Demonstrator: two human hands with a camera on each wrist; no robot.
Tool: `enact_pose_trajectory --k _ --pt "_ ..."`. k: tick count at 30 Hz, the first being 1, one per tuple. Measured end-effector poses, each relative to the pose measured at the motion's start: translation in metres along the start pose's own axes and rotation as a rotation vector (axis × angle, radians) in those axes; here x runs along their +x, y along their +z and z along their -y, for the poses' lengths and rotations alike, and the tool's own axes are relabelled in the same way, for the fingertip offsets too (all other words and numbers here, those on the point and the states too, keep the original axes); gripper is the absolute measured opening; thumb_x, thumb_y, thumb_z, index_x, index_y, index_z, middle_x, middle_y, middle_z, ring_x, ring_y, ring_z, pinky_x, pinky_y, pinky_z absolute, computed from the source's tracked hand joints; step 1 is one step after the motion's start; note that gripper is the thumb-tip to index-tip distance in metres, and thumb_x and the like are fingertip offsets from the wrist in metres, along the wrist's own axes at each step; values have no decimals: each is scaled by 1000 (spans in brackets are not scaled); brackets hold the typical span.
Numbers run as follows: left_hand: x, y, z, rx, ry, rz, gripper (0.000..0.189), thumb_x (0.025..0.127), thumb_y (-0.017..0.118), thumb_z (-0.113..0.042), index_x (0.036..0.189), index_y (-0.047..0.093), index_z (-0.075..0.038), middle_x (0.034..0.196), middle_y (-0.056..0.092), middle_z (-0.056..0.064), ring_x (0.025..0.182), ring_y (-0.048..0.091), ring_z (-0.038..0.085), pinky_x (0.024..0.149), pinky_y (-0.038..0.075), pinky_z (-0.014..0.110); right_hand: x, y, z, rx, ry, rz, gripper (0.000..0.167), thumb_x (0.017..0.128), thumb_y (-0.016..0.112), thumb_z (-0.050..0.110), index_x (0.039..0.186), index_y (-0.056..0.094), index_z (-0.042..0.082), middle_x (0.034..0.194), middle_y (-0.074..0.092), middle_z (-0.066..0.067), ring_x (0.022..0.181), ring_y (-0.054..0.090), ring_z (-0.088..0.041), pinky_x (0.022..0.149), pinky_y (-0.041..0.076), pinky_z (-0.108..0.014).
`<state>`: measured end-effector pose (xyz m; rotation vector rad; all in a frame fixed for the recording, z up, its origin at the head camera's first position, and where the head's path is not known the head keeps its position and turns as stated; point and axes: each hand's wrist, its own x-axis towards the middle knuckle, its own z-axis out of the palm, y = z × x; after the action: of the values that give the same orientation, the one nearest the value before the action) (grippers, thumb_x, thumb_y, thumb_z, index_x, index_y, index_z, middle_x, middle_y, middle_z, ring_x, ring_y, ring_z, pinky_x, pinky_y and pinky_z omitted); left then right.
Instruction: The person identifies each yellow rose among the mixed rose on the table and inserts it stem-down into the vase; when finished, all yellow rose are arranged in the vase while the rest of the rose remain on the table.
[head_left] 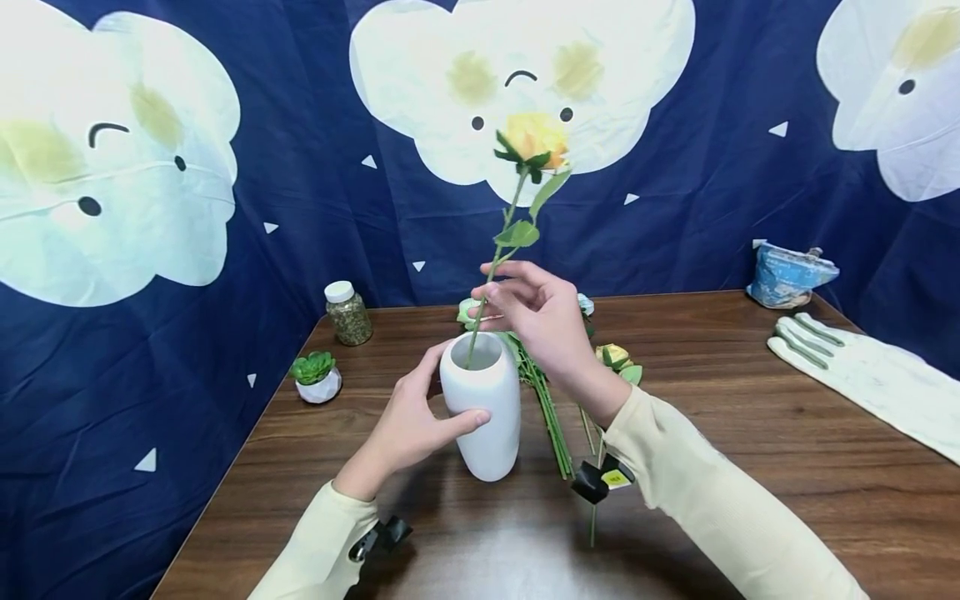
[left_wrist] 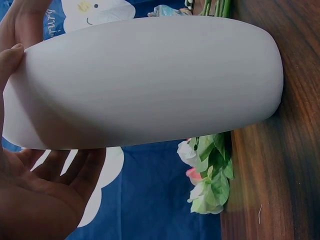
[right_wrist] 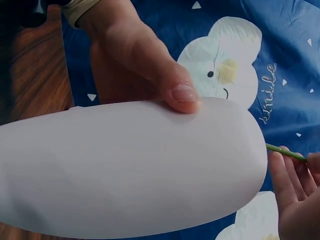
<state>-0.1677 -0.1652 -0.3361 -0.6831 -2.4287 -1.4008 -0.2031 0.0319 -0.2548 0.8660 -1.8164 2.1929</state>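
A white vase (head_left: pixel 489 429) stands upright on the wooden table. My left hand (head_left: pixel 411 418) grips its upper side, with the thumb across the front. Above the mouth, my right hand (head_left: pixel 546 323) pinches the green stem of a yellow rose (head_left: pixel 534 142) between thumb and fingers. The stem's lower end is inside the vase opening, and the bloom leans slightly right. In the right wrist view the stem (right_wrist: pixel 285 151) runs from the vase mouth to the right hand's fingers. White and pink flowers (left_wrist: pixel 204 182) show behind the vase in the left wrist view.
Several green stems (head_left: pixel 551 417) lie right of the vase, beside another yellow rose (head_left: pixel 613 357). Back left are a lidded jar (head_left: pixel 349 318) and a potted succulent (head_left: pixel 318 382). A blue-and-white bag (head_left: pixel 787 277) and a pale glove (head_left: pixel 862 371) lie at the right.
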Motion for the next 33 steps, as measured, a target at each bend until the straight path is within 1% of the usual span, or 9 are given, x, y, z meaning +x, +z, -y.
enact_pose_trajectory --k 4,7,12,15,18,20,24,28,33 --pt "0 0 0 -3 -5 8 82 80 88 -20 150 47 -13 134 65 7 117 66 21 97 56 40 0 4 2 -75 -5 84 24 100 57 -8 122 62 -14 114 71 -30 88 76 -29 77 63 -43" --pt "0 0 0 -5 0 13 80 81 88 -20 150 46 -12 134 65 8 117 66 21 97 56 41 -2 6 4 -182 -22 170 24 99 58 -6 121 65 -12 104 74 -29 82 76 -30 74 64 -39" --pt "0 -2 0 22 15 8 76 82 87 -19 146 48 -7 128 68 11 113 68 23 95 57 46 -8 7 7 -541 -174 296 14 95 68 1 106 76 -3 91 79 -12 77 76 -15 70 61 -28" --pt "0 -2 0 32 7 9 76 82 87 -19 145 48 -7 126 68 11 112 68 23 95 57 48 -15 -1 9 -701 -317 276 13 91 74 2 102 79 0 91 79 -8 82 76 -13 73 61 -27" --pt "1 -2 -1 24 -4 13 79 81 88 -20 147 47 -8 130 67 10 114 68 23 96 56 48 -21 -17 14 -733 -413 163 13 88 76 -2 100 81 -1 93 79 -9 80 76 -15 74 62 -27" --pt "3 -1 -2 20 -8 14 82 80 89 -21 149 46 -9 133 66 9 115 67 22 97 56 47 -26 -34 18 -723 -413 53 11 87 76 -4 96 81 0 89 79 -9 73 73 -13 69 60 -23" --pt "3 -1 -2 37 -21 11 84 80 89 -22 150 46 -10 135 65 8 117 66 22 97 56 46 -31 -70 20 -592 -239 -108 10 91 70 -6 94 79 -4 81 77 -8 67 68 -6 62 56 -18" --pt "2 -2 -2 36 -26 10 83 80 89 -21 150 46 -9 134 66 8 116 66 22 97 56 46 -32 -107 20 -409 -84 -187 12 97 64 -5 97 76 -4 79 77 -5 69 73 -8 67 61 -25" --pt "1 -1 -2 34 -30 5 83 80 88 -20 150 46 -8 132 66 7 116 67 22 97 55 50 -27 -149 15 -159 -35 -219 24 101 59 -3 94 77 10 78 76 -2 69 74 -12 67 62 -26"
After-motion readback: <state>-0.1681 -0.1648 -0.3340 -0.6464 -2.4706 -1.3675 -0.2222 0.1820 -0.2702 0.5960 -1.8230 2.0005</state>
